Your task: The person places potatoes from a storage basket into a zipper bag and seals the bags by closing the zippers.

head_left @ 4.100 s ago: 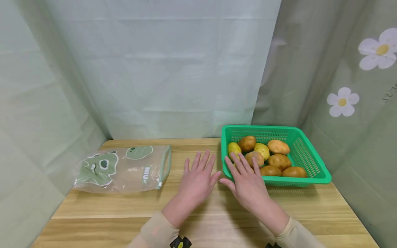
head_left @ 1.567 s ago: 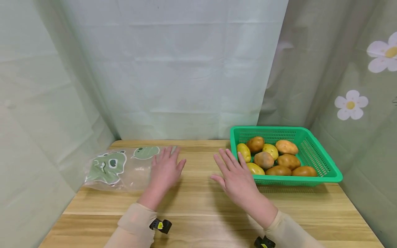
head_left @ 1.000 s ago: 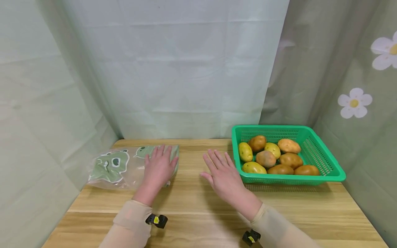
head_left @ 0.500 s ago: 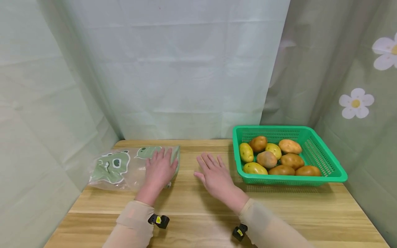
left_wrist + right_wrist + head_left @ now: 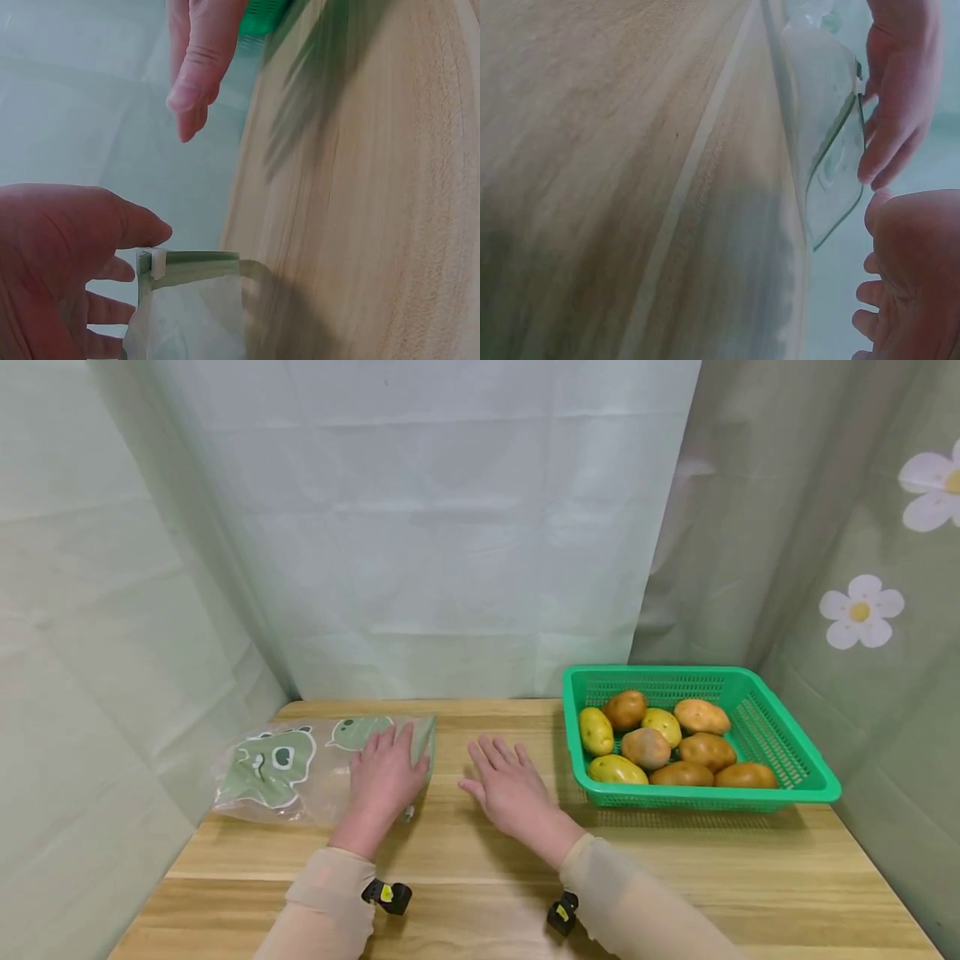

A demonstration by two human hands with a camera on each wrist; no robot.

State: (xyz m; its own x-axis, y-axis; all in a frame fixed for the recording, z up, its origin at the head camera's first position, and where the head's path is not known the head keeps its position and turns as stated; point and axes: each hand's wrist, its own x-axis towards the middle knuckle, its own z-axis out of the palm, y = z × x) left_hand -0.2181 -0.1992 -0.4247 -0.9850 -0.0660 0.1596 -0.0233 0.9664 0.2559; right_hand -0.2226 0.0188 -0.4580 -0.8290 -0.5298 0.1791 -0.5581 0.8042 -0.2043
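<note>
A clear zip bag (image 5: 273, 768) printed with a green cartoon animal lies on its side at the left of the table. Over its mouth end hovers my left hand (image 5: 381, 777), fingers relaxed and slightly bent. The left wrist view has that thumb right at the bag's green zip edge, near a small white slider (image 5: 158, 264). My right hand (image 5: 510, 789), palm down with fingers extended, is above the table between bag and basket. It holds nothing. In the right wrist view, the bag's mouth (image 5: 836, 169) gapes slightly.
To the right stands a green plastic basket (image 5: 813, 789) holding several brown and yellow potatoes (image 5: 705, 750). The wooden table (image 5: 480, 910) is enclosed by hanging cloth (image 5: 450, 527) at the back and both sides. Black wrist cameras (image 5: 387, 895) are strapped on both sleeves.
From near the middle, my left hand has moved left over the bag's mouth end. My right hand has shifted left, away from the basket. Bag and basket stay put; the head view has shifted slightly.
</note>
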